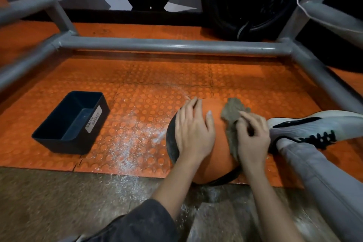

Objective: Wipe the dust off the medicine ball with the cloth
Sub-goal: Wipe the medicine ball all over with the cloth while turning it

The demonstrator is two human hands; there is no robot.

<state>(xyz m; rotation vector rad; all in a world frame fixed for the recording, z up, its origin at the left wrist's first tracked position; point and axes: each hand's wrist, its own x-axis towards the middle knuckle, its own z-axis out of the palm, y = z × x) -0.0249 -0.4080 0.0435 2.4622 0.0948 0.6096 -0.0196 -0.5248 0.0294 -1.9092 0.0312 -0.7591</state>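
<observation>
Both mid-wipe on medicine ball (218,155).
Left hand (193,133) flat, fingers straight, steadying; right hand (253,137) gripping cloth (231,110); next, likely a sweep across the top.

An orange studded mat (157,76) fills the middle of the frame, with bare grey floor (49,198) below it. On the mat rest a black bin (70,122) at left, a ball (220,141) right of centre, and white dust (129,143) scattered between.

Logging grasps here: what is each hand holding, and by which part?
The right hand grips the cloth by its near part, far end sticking out. The left hand holds nothing; it rests flat on the medicine ball.
</observation>
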